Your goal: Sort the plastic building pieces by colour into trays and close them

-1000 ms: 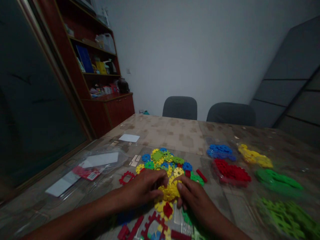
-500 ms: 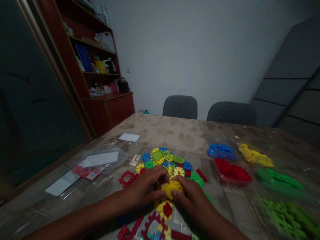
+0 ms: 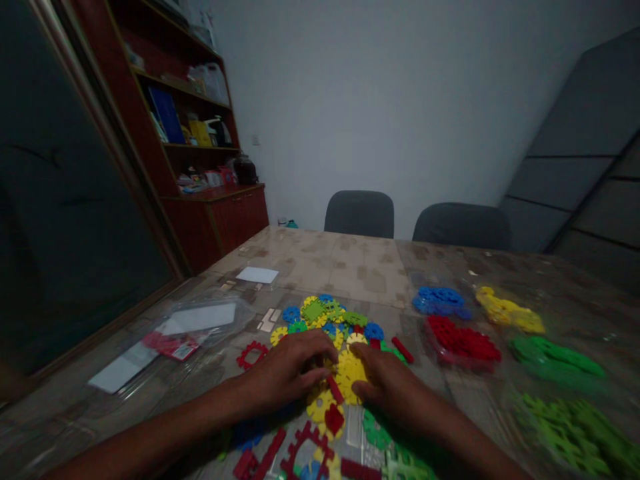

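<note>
Yellow gear cluster (image 3: 351, 373) sits pinched between your left hand (image 3: 287, 370) and right hand (image 3: 387, 383), both curled closed on it, just before the loose pile (image 3: 330, 317). Press crookedly and pieces could pop apart, scattering toward the red heap (image 3: 463, 343) beyond.

The mixed heap of toy pieces (image 3: 327, 320) showed yellow, blue, green and red. The piece between the hands (image 3: 350, 375) was yellow, with a red bar (image 3: 335, 389) beside it. Sorted piles (image 3: 463, 341) lay red, blue (image 3: 440, 301), yellow (image 3: 507, 312) and green (image 3: 553, 360). The table (image 3: 350, 263) bore a mottled beige-brown pattern, perhaps marble-like in the dim light.
</note>
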`<state>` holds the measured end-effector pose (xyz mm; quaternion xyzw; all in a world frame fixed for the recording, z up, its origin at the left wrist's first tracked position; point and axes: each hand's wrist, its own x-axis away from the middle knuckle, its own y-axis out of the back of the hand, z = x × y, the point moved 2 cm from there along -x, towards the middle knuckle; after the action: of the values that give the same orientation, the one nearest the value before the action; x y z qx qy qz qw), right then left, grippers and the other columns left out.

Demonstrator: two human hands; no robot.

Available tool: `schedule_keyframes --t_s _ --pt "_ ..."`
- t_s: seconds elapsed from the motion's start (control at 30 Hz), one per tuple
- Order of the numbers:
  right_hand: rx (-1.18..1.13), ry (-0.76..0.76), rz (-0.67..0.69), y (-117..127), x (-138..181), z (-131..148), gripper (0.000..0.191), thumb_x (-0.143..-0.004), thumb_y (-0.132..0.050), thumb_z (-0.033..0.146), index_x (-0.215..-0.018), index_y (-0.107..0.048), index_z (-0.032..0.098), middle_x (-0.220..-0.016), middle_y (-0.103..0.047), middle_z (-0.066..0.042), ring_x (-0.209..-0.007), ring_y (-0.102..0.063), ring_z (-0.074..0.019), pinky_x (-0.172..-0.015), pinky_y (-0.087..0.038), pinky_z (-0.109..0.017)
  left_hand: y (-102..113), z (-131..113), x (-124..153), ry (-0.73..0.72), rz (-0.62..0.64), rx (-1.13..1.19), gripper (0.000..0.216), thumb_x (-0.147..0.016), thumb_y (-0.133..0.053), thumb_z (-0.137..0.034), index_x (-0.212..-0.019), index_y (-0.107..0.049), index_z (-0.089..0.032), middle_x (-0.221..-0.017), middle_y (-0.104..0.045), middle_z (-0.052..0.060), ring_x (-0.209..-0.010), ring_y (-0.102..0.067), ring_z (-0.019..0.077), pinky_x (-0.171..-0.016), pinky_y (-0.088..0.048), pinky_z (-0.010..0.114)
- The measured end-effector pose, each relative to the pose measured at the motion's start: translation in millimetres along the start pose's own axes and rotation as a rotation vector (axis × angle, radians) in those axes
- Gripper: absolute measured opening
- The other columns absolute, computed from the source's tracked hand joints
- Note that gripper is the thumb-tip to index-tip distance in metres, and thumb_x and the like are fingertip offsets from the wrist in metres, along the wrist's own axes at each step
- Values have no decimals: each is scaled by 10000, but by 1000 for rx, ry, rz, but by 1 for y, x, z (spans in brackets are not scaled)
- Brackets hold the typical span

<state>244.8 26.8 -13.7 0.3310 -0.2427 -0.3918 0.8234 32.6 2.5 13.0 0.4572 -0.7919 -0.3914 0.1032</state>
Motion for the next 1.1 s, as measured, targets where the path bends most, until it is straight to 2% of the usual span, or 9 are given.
schedule_keyframes --t_s 0.17,0.23,0.37,0.57,0.7,0.83,0.97,1.03,1.1 --pt "-25 8 -23 4 2 3 415 -763 -619 174 -1178 -595 183 -1188 -681 -100 -1064 -618 -255 -905 -445 -351 1 -1 0 -9 7 -24 121 -942 -578 -173 -1034 -636 -226 -1034 -649 35 -863 -611 167 -774 -474 291" --pt "-30 -1 -37 4 3 3 374 -749 -621 161 -1119 -576 190 -1109 -672 -79 -983 -604 -238 -838 -441 -330 2 -1 0 -4 12 -36 115 -944 -582 -177 -1029 -635 -234 -1035 -652 35 -865 -609 167 -770 -473 290" --pt "-44 5 -66 4 6 5 353 -737 -609 135 -1075 -527 196 -1075 -629 -65 -920 -560 -207 -778 -409 -298 2 -1 0 -2 23 -35 97 -949 -579 -179 -1013 -628 -233 -1027 -654 36 -863 -608 167 -771 -478 294" --pt "-66 2 -41 7 12 14 306 -720 -587 102 -993 -512 214 -994 -648 -33 -893 -566 -191 -742 -388 -277 1 -1 0 -20 33 -41 100 -955 -572 -181 -1016 -631 -233 -1018 -654 31 -868 -602 172 -781 -481 302" --pt "-109 64 -11 10 17 21 312 -783 -571 131 -1084 -579 212 -1098 -686 -61 -1003 -609 -221 -838 -428 -319 2 0 1 -18 39 -45 109 -952 -564 -178 -1017 -631 -234 -1023 -661 34 -894 -608 179 -802 -485 311" --pt "-81 93 -12 17 22 26 329 -827 -586 170 -1151 -615 223 -1116 -710 -61 -978 -642 -228 -848 -464 -337 3 -1 0 -16 33 -48 114 -949 -549 -178 -1005 -633 -231 -1029 -671 38 -906 -613 181 -823 -486 316" --pt "-16 113 -79 35 34 33 362 -836 -614 196 -1195 -635 238 -1118 -720 -80 -1020 -640 -247 -867 -480 -345 4 -1 -1 -24 30 -64 130 -955 -527 -176 -1012 -631 -228 -1044 -677 44 -944 -620 188 -860 -484 325" --pt "-4 124 -153 53 42 34 328 -855 -605 246 -1179 -651 241 -1115 -720 -89 -1028 -643 -252 -871 -487 -349 5 0 -1 -31 27 -64 132 -953 -527 -172 -1008 -633 -230 -1053 -678 41 -972 -623 192 -882 -481 328" --pt "-18 100 -225 76 48 27 295 -870 -580 317 -1141 -661 234 -1031 -729 -83 -929 -667 -240 -815 -510 -346 5 1 -1 -42 25 -56 136 -951 -529 -170 -1008 -635 -234 -1057 -676 37 -987 -624 195 -895 -480 327"
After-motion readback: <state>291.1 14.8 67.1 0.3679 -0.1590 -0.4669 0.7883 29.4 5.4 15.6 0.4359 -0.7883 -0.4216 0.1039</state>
